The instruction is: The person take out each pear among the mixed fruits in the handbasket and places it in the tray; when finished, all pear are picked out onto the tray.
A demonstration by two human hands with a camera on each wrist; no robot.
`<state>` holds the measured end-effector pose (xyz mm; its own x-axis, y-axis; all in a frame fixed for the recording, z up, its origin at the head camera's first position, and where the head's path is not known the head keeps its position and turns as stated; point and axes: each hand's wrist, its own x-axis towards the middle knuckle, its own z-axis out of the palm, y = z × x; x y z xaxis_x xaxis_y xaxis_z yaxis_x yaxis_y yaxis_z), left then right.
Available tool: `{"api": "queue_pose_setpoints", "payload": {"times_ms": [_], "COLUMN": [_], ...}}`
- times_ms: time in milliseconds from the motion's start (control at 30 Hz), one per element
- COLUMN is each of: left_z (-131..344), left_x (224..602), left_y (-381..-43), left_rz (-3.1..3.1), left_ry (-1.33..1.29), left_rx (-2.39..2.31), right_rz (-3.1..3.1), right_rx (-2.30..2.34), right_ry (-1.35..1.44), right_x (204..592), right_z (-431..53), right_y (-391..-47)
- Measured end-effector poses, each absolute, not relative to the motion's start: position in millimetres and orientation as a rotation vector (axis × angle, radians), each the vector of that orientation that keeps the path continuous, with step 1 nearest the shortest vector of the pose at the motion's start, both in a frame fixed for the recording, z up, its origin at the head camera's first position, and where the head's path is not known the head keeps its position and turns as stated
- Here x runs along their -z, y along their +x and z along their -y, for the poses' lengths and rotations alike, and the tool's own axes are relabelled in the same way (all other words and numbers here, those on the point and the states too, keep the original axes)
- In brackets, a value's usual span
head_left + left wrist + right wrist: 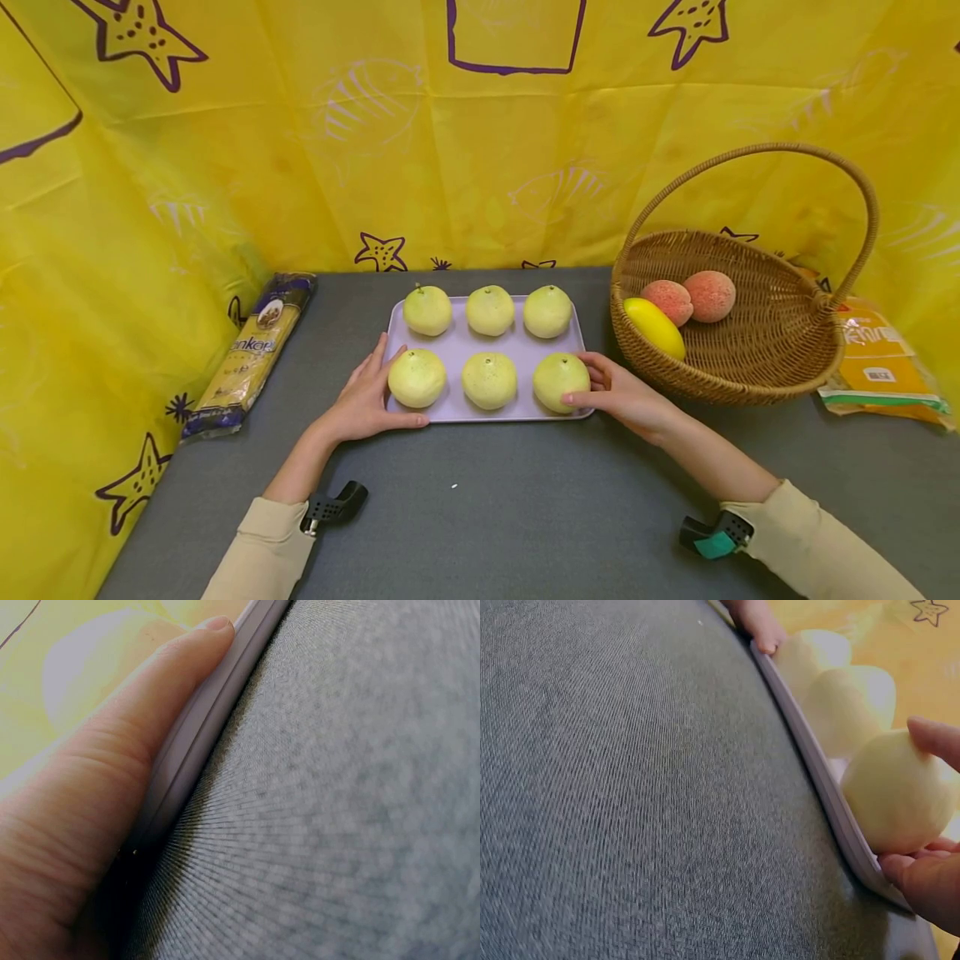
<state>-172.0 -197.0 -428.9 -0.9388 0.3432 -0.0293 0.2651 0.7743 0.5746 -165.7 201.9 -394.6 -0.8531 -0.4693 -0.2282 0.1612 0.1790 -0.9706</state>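
A lilac tray (465,302) lies on the grey table, with several round pale yellow-green fruits (489,381) in two rows on it. My left hand (365,402) rests against the tray's front left corner, thumb straight along the front rim; the left wrist view shows the thumb (150,705) over that rim. One fingertip lies close to the front left fruit (417,378). With my right hand (626,397) I hold the front right fruit (557,380), thumb in front and fingers at its far side. In the right wrist view this fruit (896,795) sits between thumb and fingers, at the rim.
A wicker basket (757,367) with a tall handle stands at right, holding two peaches (710,296) and a yellow oval fruit (654,327). Behind it lies an orange-and-white packet (885,354). A pasta packet (251,354) lies at left. Yellow cloth (487,167) hangs behind the table.
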Motion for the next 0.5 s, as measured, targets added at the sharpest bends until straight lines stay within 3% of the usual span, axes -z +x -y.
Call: {"api": "queue_pose_setpoints", "payload": {"times_ms": [500], "left_z": [198.1], "left_x": [431.2], "left_y": [-172.9], "left_rz": [-2.838], "left_ry": [0.499], "left_rx": [-0.888], "right_rz": [-2.342], "right_rx": [1.487], "right_ry": [-0.446], "right_x": [392.4], "right_z": [-206.0], "right_y": [-164.3]}}
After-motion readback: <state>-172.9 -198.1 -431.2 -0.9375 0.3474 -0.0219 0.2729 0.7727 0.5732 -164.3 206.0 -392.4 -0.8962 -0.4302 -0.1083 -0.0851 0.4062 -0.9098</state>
